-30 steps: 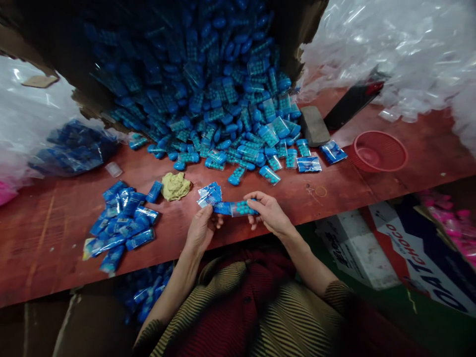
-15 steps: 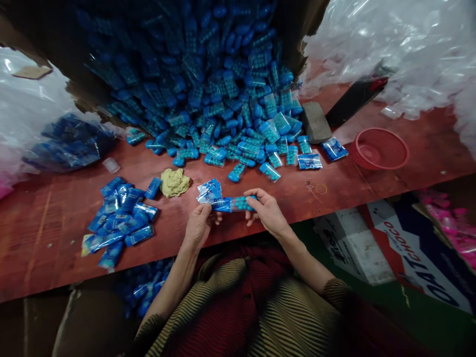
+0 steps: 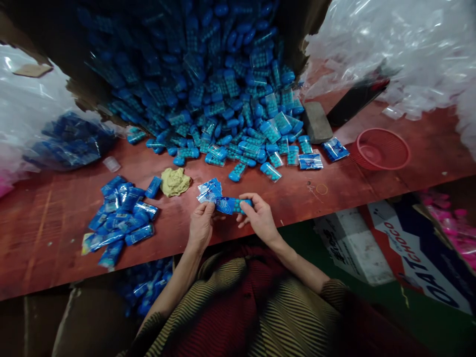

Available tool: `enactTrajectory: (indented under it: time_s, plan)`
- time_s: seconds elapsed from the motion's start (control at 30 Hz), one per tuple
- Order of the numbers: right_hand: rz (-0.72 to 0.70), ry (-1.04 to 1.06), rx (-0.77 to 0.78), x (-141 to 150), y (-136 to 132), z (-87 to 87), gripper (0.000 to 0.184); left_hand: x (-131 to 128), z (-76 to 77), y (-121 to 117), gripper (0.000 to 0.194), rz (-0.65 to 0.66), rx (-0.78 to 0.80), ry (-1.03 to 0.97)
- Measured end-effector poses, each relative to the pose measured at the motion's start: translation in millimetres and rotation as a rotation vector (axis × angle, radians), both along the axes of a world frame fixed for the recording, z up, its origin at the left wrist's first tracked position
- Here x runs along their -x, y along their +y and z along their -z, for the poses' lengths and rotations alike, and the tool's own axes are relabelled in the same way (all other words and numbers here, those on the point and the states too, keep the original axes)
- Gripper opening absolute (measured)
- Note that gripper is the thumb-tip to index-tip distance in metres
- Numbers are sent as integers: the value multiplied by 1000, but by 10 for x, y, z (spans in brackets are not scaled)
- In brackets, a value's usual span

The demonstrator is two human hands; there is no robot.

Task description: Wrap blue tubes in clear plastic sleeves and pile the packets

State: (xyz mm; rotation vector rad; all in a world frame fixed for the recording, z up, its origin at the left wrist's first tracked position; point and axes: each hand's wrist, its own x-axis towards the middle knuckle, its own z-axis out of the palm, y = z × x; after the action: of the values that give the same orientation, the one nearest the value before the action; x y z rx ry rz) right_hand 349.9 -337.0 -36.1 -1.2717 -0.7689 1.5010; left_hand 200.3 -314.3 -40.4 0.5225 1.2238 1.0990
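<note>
My left hand [image 3: 202, 220] pinches the left end of a blue printed sleeve [image 3: 224, 205]. My right hand [image 3: 259, 216] grips a small clear container of blue beads [image 3: 238, 206], thumb on top. The container's left part lies inside the sleeve, and its right end sticks out under my thumb. Just behind my left hand, several flat blue printed sleeves [image 3: 210, 189] lie stacked on the red table. A crumpled yellow-green cloth [image 3: 175, 182] is to their left. Further left is a pile of sleeved blue packs [image 3: 121, 213].
A heap of blue-capped bead containers [image 3: 230, 124] spills from a torn cardboard box at the back. To its right are a grey block [image 3: 317, 123], blue packets [image 3: 334, 148] and a red plastic basket [image 3: 382, 148]. Clear plastic bags [image 3: 394, 44] fill the back right. Printed cartons [image 3: 394, 248] stand below the table.
The bead container has gone further left into the sleeve, so less of it shows. My right hand has shifted left, nearer my left hand.
</note>
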Motion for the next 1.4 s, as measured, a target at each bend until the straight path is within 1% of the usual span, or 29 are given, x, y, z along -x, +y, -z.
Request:
enactTrajectory:
  time_s: [0.1, 0.2, 0.27, 0.3, 0.37, 0.47, 0.5, 0.57, 0.67, 0.77, 0.83, 0.97, 1.03, 1.13, 1.2, 1.3, 1.37, 1.4]
  plan:
    - [1, -91, -41, 85, -49, 111, 28, -55, -4, -4, 39, -35, 48, -55]
    - [49, -225, -96, 141, -56, 215, 27, -97, 5, -8, 38, -22, 127, -151]
    - [60, -309, -152, 156, -46, 237, 26, -112, 22, -7, 34, -28, 167, -196]
    - [37, -321, -176, 155, -41, 228, 26, -113, 31, -5, 31, -39, 181, -209]
    - [-75, -249, -191, 132, -34, 178, 29, -103, 38, 6, 26, -65, 210, -225]
    - [-307, 33, -118, 51, -21, 87, 36, -65, 10, 27, 26, -24, 230, -268]
    - [-359, 123, -87, 19, -12, 69, 39, -55, -8, 33, 27, 0, 228, -283]
    - [-393, 247, -42, -34, 13, 67, 43, -46, -47, 39, 27, 25, 220, -305]
    - [-342, 331, -11, -66, 57, 120, 44, -62, -94, 31, 23, 12, 220, -328]
    - [-300, 365, 6, -43, 70, 166, 41, -93, -123, 15, 18, 4, 225, -357]
    - [-243, 325, 5, 0, 44, 168, 36, -117, -138, 4, 16, -19, 229, -357]
    - [-58, 152, -2, 142, -58, 136, 28, -187, -170, -8, 15, -109, 209, -299]
    - [11, 139, 6, 214, -98, 133, 28, -227, -184, -13, 17, -135, 200, -285]
    - [84, 158, -9, 278, -117, 158, 28, -265, -192, -27, 17, -126, 214, -298]
    - [89, 172, -32, 281, -105, 186, 27, -264, -186, -38, 16, -104, 237, -320]
    - [6, 192, -89, 223, -55, 237, 29, -217, -178, -31, 12, -62, 251, -371]
    - [-75, 157, -174, 155, -6, 274, 36, -165, -187, -5, 8, -30, 248, -396]
    - [-115, 125, -218, 116, 20, 290, 43, -138, -195, 13, 7, -6, 247, -400]
